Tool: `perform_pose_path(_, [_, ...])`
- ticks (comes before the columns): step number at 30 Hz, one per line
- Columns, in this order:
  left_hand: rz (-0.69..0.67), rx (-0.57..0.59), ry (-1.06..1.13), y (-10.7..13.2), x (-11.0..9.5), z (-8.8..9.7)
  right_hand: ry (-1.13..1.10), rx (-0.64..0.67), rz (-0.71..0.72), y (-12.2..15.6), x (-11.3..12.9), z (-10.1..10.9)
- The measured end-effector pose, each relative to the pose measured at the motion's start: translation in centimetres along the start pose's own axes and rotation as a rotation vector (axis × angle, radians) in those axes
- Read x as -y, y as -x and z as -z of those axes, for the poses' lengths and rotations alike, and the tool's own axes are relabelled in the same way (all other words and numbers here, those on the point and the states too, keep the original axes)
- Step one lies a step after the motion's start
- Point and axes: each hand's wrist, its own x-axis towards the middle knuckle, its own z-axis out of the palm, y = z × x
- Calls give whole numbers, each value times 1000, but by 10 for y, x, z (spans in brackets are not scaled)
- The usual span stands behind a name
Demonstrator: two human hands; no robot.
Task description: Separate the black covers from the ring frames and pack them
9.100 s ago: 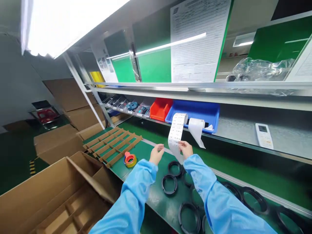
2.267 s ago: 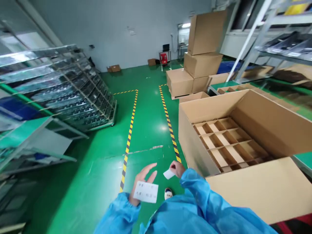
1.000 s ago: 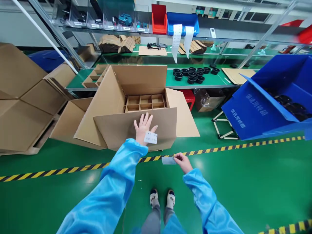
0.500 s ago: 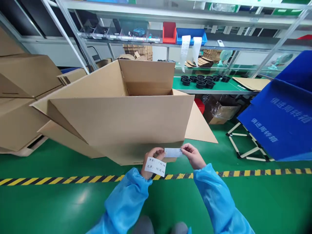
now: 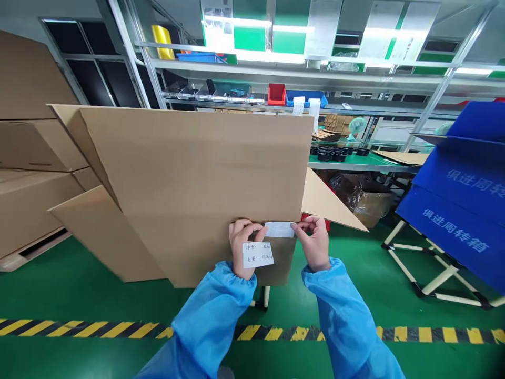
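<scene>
A large open cardboard box (image 5: 205, 173) stands right in front of me, its broad side facing me. My left hand (image 5: 242, 245) and my right hand (image 5: 314, 243) pinch the two ends of a white paper label (image 5: 280, 229) at the upper edge of a lower cardboard panel near the box's right corner. Whether the label is stuck down I cannot tell. A second white label (image 5: 258, 255), with handwritten characters and kg figures, lies over the back of my left hand and seems to cling there.
More cardboard boxes (image 5: 31, 205) are piled at the left. Blue crates (image 5: 453, 205) on a tube stand (image 5: 437, 284) are at the right. Behind is a green bench (image 5: 355, 162) with black round parts, under a shelf with a red bin (image 5: 276, 95). Striped tape (image 5: 106, 330) crosses the floor.
My view has tilted up and closer to the box. Both hands have brought the pinched label up against the cardboard. The handwritten label stays on my left hand.
</scene>
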Motion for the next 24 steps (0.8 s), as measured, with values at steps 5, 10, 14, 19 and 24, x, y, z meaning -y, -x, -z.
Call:
perform_pose_path(5, [-11,-72,-47,3,5,-10,31,-42,41,-6,-10,-5])
perform_pose_path(10, [13,-56,-92,4,3,-13,41,-44,17,-7,-12,-5])
perform_pose_path(14, [29,-65,-110,4,2,-15,35,-55,22,-7,-11,-8])
perform_pose_path(19, [29,-78,-123,4,1,-16,35,-80,24,-6,-11,-10])
perform_pose_path(24, [15,-105,-139,9,1,-21,101,-106,41,-2,-7,-13])
